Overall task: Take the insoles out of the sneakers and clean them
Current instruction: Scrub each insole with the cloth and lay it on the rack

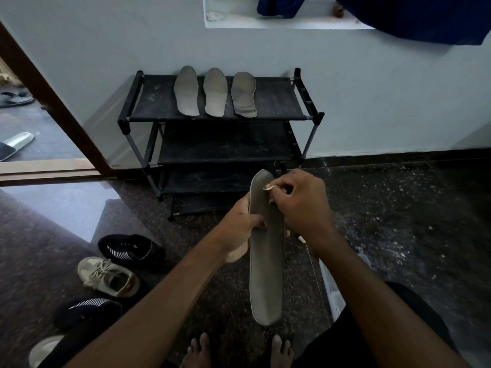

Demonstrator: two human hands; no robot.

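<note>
A long grey insole [265,266] stands lengthwise in front of me, heel end toward my feet. My left hand [240,229] grips its left edge near the middle, thumb across the top. My right hand [300,203] pinches a small pale cloth [268,187] against the insole's toe end. Three more grey insoles [215,92] lie side by side on the top shelf of a black shoe rack [276,102]. On the floor at the left sit a black striped sneaker [130,249], a beige sneaker [109,276] and another black striped sneaker [87,309].
The rack stands against a pale wall. A brown door frame [53,107] and threshold lie to the left, with sandals [16,144] beyond. Dark speckled floor spreads to the right. A white object [332,285] lies by my right leg. My bare feet [239,351] are at the bottom edge.
</note>
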